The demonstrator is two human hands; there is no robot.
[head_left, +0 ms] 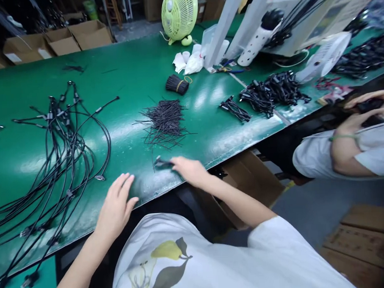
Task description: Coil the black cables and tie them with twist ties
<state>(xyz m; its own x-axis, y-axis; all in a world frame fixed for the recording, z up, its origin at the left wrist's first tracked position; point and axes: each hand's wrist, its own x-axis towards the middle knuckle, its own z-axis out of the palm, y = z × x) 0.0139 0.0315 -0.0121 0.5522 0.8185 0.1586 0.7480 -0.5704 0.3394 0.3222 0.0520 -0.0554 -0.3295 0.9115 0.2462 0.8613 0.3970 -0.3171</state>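
Left hand (115, 205) open, palm down on green counter (134, 57) near front edge, right hand (188, 169) closed on small black wire bunch (162, 163), loose cables (109, 139) leftward, wire pile (164, 123) ahead, cardboard boxes (57, 41) beyond far edge

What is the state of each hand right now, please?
Left hand: open, holding nothing.
Right hand: closed, holding a small black item.

A green-topped workbench (119, 70) — black cables (65, 166), a loose heap of short black wires (164, 124), a tied bundle (176, 84)
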